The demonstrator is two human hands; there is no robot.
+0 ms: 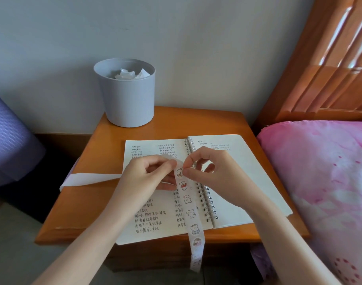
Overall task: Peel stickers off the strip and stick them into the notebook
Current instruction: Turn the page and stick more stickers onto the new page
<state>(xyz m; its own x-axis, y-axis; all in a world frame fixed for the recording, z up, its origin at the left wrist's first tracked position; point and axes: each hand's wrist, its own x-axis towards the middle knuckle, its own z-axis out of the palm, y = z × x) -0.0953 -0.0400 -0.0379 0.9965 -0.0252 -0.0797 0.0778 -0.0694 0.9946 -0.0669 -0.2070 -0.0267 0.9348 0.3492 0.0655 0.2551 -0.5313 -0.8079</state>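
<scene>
An open spiral notebook (248, 182) lies flat on a small wooden table (89, 206), its left page filled with handwriting and its right page mostly bare. Both hands are raised just above the notebook, near the spiral. The left hand (149, 173) has its fingers curled round a long white strip (191, 214) at the spot where the strip folds over. From there one part runs left as plain backing, off the notebook and to the table's left edge. The other part, printed with small bear pictures, runs down toward the camera across the left page beside the spiral and hangs over the table's front edge. The right hand (215, 173) pinches with thumb and forefinger at the edge of the topmost sticker (179, 172), right at the fold, with its other fingers loosely bent. Whether the sticker has lifted from the backing cannot be told. At the back of the table stands a grey round bin (128, 103) holding crumpled white paper scraps (130, 74). To the right is a pink bed cover (330, 182) under a wooden headboard (330, 58).
</scene>
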